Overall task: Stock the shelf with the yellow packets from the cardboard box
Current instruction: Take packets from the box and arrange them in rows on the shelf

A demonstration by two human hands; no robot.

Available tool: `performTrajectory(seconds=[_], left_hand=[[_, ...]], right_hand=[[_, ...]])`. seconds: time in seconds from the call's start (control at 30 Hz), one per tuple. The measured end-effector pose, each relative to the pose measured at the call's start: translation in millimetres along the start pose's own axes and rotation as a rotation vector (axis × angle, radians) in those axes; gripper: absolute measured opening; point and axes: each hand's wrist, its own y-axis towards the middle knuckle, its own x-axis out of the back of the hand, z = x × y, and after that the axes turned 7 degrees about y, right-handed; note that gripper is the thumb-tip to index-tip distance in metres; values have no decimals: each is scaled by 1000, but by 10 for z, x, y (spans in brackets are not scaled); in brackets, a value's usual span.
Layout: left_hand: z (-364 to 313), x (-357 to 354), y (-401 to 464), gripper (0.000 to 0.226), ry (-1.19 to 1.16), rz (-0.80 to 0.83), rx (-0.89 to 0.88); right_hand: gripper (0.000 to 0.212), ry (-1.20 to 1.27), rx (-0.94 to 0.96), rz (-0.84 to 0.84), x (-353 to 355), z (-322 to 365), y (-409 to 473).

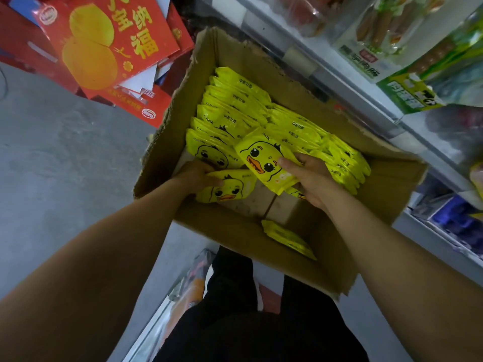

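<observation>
1. Head view: both my hands are down in the cardboard box (371,142), where the yellow packets (230,118) stand in rows. Slick packets could slip out of a loose pinch, or I could drag neighbours over.
2. My right hand (311,181) curls around one duck packet (264,160), thumb on its face; my left hand (196,176) grips another packet (227,188). The shelf (366,97) is to the right.

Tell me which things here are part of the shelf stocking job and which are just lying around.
Part of the job:
cardboard box
yellow packets in it
duck-face packet held by right hand
second duck packet held by left hand
shelf

Just lying about:
red gift boxes
green sausage packs already on the shelf
</observation>
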Motion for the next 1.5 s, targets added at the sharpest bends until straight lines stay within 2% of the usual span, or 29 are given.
performTrajectory(seconds=[0.1,0.17,0.27,0.3,0.4,0.47,0.57,0.63,0.67,0.73,0.77,0.8,0.9,1.0,1.03,1.2,1.33,1.43,1.5], left_hand=[[-117,35,-139,54,-129,-2,-55],[-173,39,-260,58,-200,-12,-80],[-178,4,-411,77,-357,-27,-136],[-216,4,-506,73,-409,-27,-149],[-498,12,-1031,31,-494,-53,-140],[-684,-65,-1293,23,-510,-69,-160],[-1029,-250,-1719,41,-612,-125,-213],[-1182,-438,-1889,50,-642,-153,-237],[-1262,-540,-1963,63,-645,-157,-247],[-1498,-738,-2158,106,-595,-166,-257],[-1605,-841,-2219,118,-569,-195,-284],[-1710,-947,-2254,120,-540,-214,-317],[-2222,-1205,-2569,101,-508,-231,-415],[-2920,-1552,-3033,53,-457,-180,-538],[-3134,-1656,-3128,44,-428,-178,-581],[-4177,-2055,-3528,36,-277,-172,-769],[-4951,-2253,-3890,33,-155,-193,-876],[-5494,-2316,-4077,40,-79,-178,-954],[-5848,-2347,-4177,35,-37,-165,-1005]], right_hand=[[41,55,-5,6,72,-3,-146],[41,100,3,13,129,13,-274],[36,154,15,13,205,86,-496],[34,153,20,12,235,117,-566],[36,123,48,44,341,226,-788],[41,118,86,81,439,297,-955],[46,163,133,162,678,361,-1266],[37,215,162,231,919,359,-1533],[37,245,178,271,1063,340,-1679],[49,303,229,342,1392,283,-1972],[54,338,256,379,1563,244,-2124],[55,375,278,401,1734,204,-2282],[42,426,375,476,2206,161,-2781],[63,496,538,520,2774,133,-3350],[68,523,578,512,2964,138,-3514],[79,501,805,372,3799,243,-4362],[60,561,999,257,4484,421,-4908],[54,591,1109,158,4962,601,-5194],[52,618,1149,85,5231,713,-5344]])
